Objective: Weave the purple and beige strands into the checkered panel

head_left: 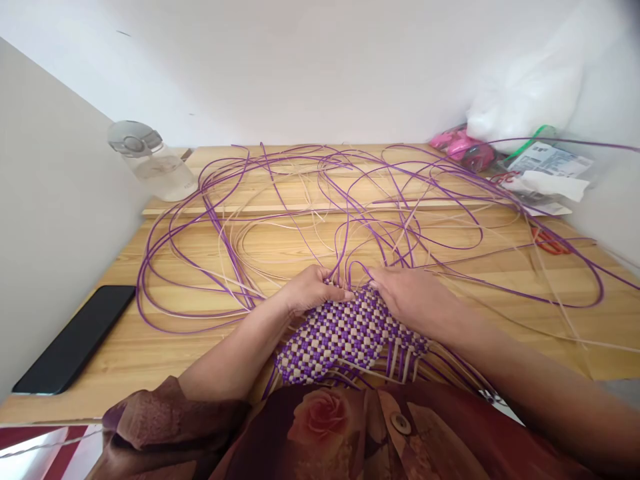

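A purple and cream woven piece (333,337) with a checked pattern lies between my body and the table. My left hand (317,290) grips its upper left edge, thumb on top of the weave and fingers underneath, out of sight. At the upper right edge, my right hand (400,293) is closed with its fingertips at the base of a small purple loop (357,263). Long purple strands (215,213) and thin cream strands (250,243) fan out from the far edge across the table. More strand ends stick out on the near side, towards my shirt.
A black phone (77,340) lies at the left of the wooden table (165,360). Behind it stands a clear bottle (163,170) with a grey lid. Orange-handled scissors (550,241), pink packets (463,147) and a white plastic bag (525,100) are at the right, near the wall.
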`<state>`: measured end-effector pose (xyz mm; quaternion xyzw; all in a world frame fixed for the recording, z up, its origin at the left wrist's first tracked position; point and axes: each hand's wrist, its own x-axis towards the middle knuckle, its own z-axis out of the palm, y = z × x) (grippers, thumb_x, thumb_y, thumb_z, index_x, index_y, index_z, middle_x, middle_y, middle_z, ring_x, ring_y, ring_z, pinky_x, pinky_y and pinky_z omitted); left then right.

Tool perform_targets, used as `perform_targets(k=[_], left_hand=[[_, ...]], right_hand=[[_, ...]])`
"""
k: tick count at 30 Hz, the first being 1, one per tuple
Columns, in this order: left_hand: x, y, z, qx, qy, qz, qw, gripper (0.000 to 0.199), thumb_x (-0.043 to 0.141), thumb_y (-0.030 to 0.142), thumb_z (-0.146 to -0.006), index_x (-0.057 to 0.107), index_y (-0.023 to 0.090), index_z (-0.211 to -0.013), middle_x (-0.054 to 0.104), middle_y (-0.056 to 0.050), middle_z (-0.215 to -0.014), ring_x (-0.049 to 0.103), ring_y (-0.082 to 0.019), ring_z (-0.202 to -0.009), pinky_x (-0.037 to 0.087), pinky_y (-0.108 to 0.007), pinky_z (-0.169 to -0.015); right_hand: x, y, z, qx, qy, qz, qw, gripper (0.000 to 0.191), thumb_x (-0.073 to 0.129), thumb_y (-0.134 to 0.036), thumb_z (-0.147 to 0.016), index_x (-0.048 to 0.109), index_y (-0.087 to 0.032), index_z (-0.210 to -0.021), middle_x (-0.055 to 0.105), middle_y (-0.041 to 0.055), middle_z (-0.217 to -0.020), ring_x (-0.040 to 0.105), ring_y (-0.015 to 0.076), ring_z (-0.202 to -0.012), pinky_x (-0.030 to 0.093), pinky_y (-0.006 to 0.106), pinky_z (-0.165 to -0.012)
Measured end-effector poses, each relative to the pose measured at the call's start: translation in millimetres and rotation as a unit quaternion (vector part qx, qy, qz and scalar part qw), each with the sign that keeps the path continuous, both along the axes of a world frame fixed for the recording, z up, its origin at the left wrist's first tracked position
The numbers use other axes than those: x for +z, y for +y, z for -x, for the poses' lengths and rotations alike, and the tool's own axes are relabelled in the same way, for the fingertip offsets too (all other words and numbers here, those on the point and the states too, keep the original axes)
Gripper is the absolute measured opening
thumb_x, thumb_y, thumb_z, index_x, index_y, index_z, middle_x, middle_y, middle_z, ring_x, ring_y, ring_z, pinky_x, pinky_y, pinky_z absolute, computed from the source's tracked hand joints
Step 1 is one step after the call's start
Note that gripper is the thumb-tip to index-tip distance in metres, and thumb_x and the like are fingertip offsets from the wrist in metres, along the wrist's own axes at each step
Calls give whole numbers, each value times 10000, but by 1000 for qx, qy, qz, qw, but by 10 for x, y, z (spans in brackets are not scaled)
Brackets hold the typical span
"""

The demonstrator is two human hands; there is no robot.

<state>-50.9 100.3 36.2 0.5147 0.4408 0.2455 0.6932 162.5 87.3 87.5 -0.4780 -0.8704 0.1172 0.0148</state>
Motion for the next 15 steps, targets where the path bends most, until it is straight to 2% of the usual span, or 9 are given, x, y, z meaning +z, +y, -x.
perform_targets(k=[2, 4, 5, 7, 8, 10, 12, 15], left_hand=[[-7, -25, -17, 13, -30, 25, 999, 269, 811, 331, -583, 672, 154, -731, 612, 23, -648, 520, -97, -577, 391, -239, -608], [-5, -46, -38, 22, -62, 38, 997, 274, 809, 320, -593, 689, 153, -774, 644, 6, -697, 560, -114, -627, 420, -252, -658], [-2, -53, -49, 27, -73, 41, 996, 284, 810, 319, -596, 696, 150, -793, 660, -6, -729, 578, -124, -664, 431, -261, -693], [2, -62, -69, 37, -85, 45, 995, 306, 816, 320, -594, 706, 138, -814, 681, -28, -782, 599, -140, -724, 438, -276, -752], [2, -64, -78, 39, -88, 45, 994, 312, 820, 316, -589, 708, 134, -816, 684, -33, -794, 600, -141, -734, 437, -278, -763], [-2, -67, -97, 44, -83, 33, 995, 305, 830, 297, -571, 707, 128, -792, 678, -27, -775, 586, -128, -709, 429, -268, -743], [-10, -70, -116, 52, -66, 16, 996, 291, 830, 288, -563, 701, 124, -766, 658, -14, -727, 559, -113, -666, 413, -256, -698], [-19, -78, -147, 69, -45, 5, 997, 265, 813, 285, -573, 687, 121, -739, 622, 4, -678, 522, -99, -626, 385, -246, -648]], right_hand=[[58, -92, 34, -12, -1, 31, 999, 403, 351, -227, -930, 549, -118, -1264, 703, 157, -916, 674, 254, -797, 470, 332, -678], [102, -151, 76, -38, 76, 159, 984, 435, 323, -264, -949, 437, -151, -1353, 706, 113, -876, 676, 202, -695, 483, 287, -615], [112, -169, 102, -61, 122, 252, 958, 431, 305, -281, -957, 399, -165, -1362, 701, 87, -835, 667, 177, -627, 479, 260, -553], [98, -190, 164, -114, 205, 424, 875, 403, 277, -282, -965, 336, -196, -1354, 673, 36, -744, 643, 151, -525, 442, 213, -430], [77, -196, 200, -138, 241, 480, 832, 389, 278, -272, -963, 310, -213, -1346, 657, 20, -716, 645, 153, -520, 427, 198, -396], [15, -209, 275, -172, 308, 533, 769, 372, 301, -250, -957, 283, -242, -1329, 638, 6, -700, 668, 163, -563, 436, 181, -390], [-48, -225, 345, -189, 355, 558, 726, 361, 323, -235, -953, 281, -251, -1311, 637, 10, -713, 683, 167, -599, 464, 180, -416], [-84, -239, 393, -194, 380, 574, 699, 375, 336, -227, -952, 265, -250, -1320, 649, 27, -769, 698, 173, -657, 505, 199, -470]])
